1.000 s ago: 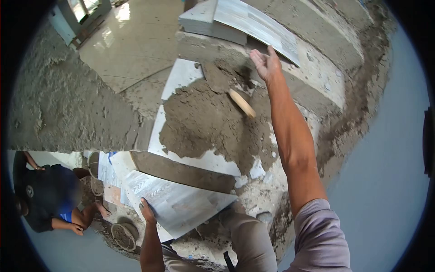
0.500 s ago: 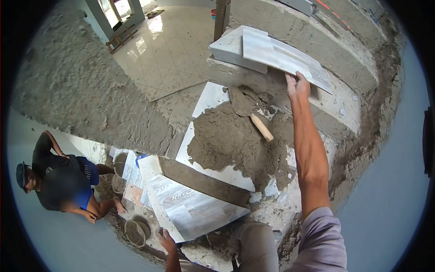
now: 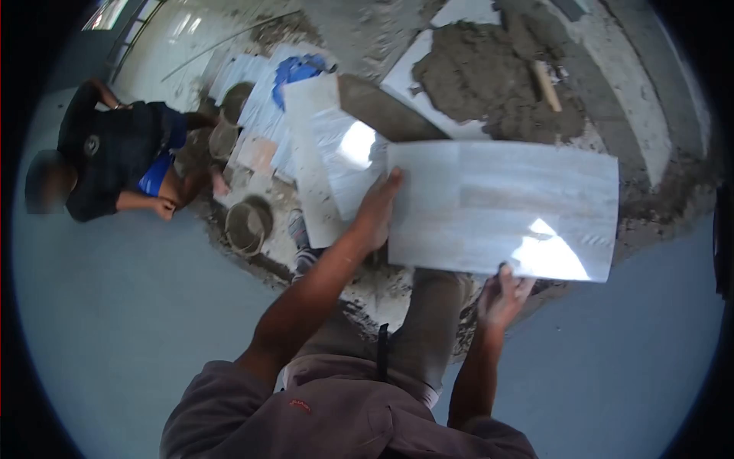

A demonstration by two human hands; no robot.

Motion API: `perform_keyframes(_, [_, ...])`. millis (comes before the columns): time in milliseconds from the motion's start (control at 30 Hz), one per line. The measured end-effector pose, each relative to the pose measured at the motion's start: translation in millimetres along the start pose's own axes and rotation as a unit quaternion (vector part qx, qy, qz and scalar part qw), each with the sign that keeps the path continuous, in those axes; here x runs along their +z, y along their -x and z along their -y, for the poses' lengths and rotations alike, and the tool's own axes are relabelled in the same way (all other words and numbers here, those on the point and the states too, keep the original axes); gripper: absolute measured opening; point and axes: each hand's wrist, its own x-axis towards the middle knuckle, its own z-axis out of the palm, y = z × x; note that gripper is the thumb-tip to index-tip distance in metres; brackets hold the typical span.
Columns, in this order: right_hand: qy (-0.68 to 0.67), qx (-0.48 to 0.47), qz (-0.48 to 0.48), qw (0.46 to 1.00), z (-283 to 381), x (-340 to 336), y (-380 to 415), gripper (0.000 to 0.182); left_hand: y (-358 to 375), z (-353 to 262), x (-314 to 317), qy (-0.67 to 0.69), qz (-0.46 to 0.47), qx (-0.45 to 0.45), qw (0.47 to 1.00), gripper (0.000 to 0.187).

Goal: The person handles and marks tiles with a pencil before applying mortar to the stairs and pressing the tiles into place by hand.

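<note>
A glossy grey-white, wood-patterned rectangular tile (image 3: pixel 474 214) is held over my legs, its surface catching a bright reflection. My left hand (image 3: pixel 376 208) grips its left edge, with the thumb on the face. At the lower edge, my right hand (image 3: pixel 505 297) is closed on the tile, the fingers partly hidden beneath. Left of this tile, other wood-patterned tile (image 3: pixel 344 164) covers a step, partly overlapped by my left hand. Beyond the held tile, a heap of wet mortar (image 3: pixel 478 76) lies on a white board, with a wooden-handled trowel (image 3: pixel 547 86) on it.
A person in a black shirt (image 3: pixel 115 138) sits at the left. Nearby are a bucket (image 3: pixel 248 228), more buckets further back, stacked tiles (image 3: pixel 261 99) and a blue plastic bag (image 3: pixel 297 79). Rough concrete steps (image 3: pixel 623 92) rise at the upper right.
The tile came off the upper step in my right hand and is now in front of me. My left hand has moved up onto its left edge. The view has swung downward.
</note>
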Motion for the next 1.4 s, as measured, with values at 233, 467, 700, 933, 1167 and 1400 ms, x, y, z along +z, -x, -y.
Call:
perform_keyframes(233, [0.235,0.14,-0.002,0.962,-90,-25,121,0.058,25,52,-162,-0.057,-0.253,0.042,0.965,0.063])
perform_keyframes(467, [-0.049,0.179,-0.039,0.982,-113,-36,58,0.053,-14,-24,-240,-0.251,-0.249,0.093,0.931,0.069])
perform_keyframes(700, [0.177,0.248,0.006,0.952,-220,-58,4,0.042,-103,-60,-209,-0.55,-0.244,0.198,0.773,0.078])
perform_keyframes(933, [0.258,0.186,-0.039,0.947,-274,-37,-34,0.026,-162,-87,-206,-0.572,-0.201,0.252,0.754,0.054])
perform_keyframes(1167, [0.383,0.156,-0.057,0.909,-286,-19,-41,0.035,-193,-78,-225,-0.491,-0.212,0.41,0.739,0.033])
perform_keyframes(1400, [0.394,0.11,-0.064,0.91,-298,-17,-38,0.037,-202,-71,-237,-0.503,-0.222,0.412,0.726,0.031])
